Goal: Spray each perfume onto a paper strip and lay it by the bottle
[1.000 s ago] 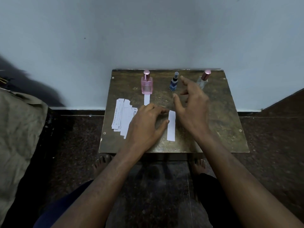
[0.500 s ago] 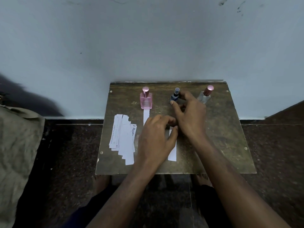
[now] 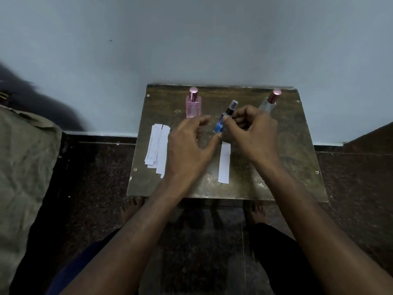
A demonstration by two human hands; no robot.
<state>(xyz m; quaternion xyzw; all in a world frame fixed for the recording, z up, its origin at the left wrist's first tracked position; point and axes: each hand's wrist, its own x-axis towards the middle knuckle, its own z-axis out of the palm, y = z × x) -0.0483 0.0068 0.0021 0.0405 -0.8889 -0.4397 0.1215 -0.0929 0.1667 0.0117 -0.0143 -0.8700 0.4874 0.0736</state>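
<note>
Three perfume bottles (image 3: 223,122), two hands (image 3: 187,145).

Both forearms reaching in from six o'clock. Right hand (image 3: 253,128) raised, fingers curled, pinching the blue bottle (image 3: 221,124) at its neck. Left hand (image 3: 189,145) at nine o'clock of it, fingers loosely spread, thumb tip touching the bottle's base.

right hand (image 3: 253,128) lifted blue bottle (image 3: 221,124), tilted

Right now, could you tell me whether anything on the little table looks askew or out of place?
The blue perfume bottle is tilted off upright, but only because the right hand grips it above the table. The pink bottle stands upright. The stack of paper strips lies slightly fanned. Nothing looks spilled.
</note>
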